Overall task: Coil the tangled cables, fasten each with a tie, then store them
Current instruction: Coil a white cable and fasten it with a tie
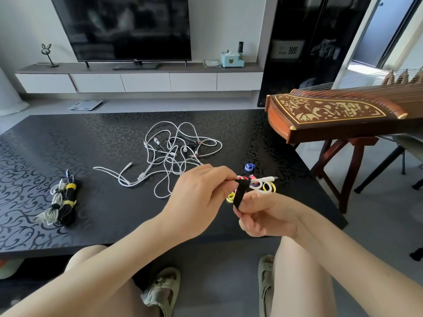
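Note:
A tangle of white cables lies on the middle of the black patterned table. My left hand grips a coiled white cable whose plug end sticks out to the right. A black tie hangs from that coil, and my right hand pinches its lower end. Both hands hover over the table's front right part. At the left front lie two coiled cables, one grey and one black, fastened with yellow and black ties.
Loose coloured ties lie behind my hands, with a blue one farther back. A wooden zither on a stand juts over the table's right side. Behind stand a TV and a low cabinet. My knees and sandals show below.

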